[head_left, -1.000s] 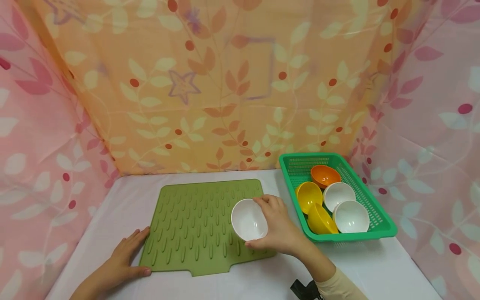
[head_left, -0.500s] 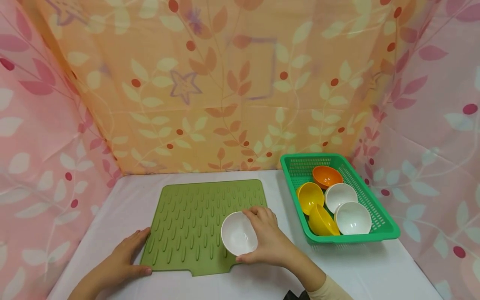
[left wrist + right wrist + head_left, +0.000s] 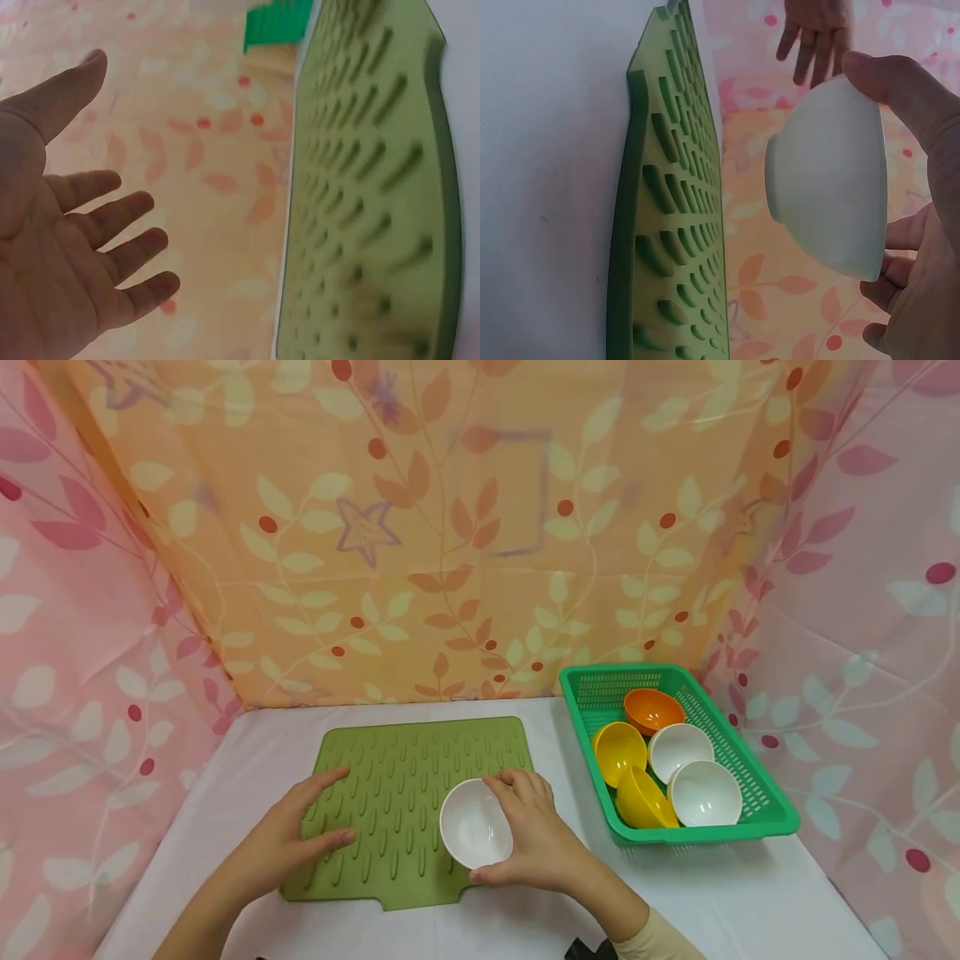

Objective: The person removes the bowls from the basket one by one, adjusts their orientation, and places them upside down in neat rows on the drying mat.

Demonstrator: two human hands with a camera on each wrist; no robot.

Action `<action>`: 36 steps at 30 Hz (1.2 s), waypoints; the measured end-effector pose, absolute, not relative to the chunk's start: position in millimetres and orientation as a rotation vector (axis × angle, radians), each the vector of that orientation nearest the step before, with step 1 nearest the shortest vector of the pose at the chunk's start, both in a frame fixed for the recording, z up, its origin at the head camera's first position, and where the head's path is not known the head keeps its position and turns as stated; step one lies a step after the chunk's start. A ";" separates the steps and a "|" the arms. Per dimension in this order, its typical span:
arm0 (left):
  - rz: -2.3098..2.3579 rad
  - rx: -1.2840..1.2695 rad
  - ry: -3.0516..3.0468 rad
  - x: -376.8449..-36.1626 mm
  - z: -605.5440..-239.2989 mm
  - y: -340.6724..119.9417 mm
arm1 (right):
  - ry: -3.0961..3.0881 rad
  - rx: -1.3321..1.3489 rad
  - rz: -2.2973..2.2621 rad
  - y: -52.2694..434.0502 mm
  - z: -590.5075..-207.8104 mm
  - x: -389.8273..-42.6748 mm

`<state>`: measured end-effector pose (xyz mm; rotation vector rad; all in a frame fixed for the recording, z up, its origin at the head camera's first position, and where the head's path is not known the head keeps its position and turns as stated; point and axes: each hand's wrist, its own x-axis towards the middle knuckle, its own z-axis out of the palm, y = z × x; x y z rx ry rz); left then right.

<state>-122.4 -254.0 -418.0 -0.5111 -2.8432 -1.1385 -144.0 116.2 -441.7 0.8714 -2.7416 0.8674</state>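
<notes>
Gripping a white bowl, right fingers hold it apparently clear of the green mat; left fingers spread wide.

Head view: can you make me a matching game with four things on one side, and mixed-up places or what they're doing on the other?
1. Orange bowl
2. Mat
3. Left hand
4. Right hand

A. Gripping a white bowl
B. Lying flat on the table
C. Inside the basket
D. Fingers spread, holding nothing

Pairs: 1-C, 2-B, 3-D, 4-A
</notes>
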 end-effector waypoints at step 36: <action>-1.647 -0.654 -2.794 -123.7 -444.0 -156.5 | -2.446 0.977 0.739 114.8 -444.9 -146.0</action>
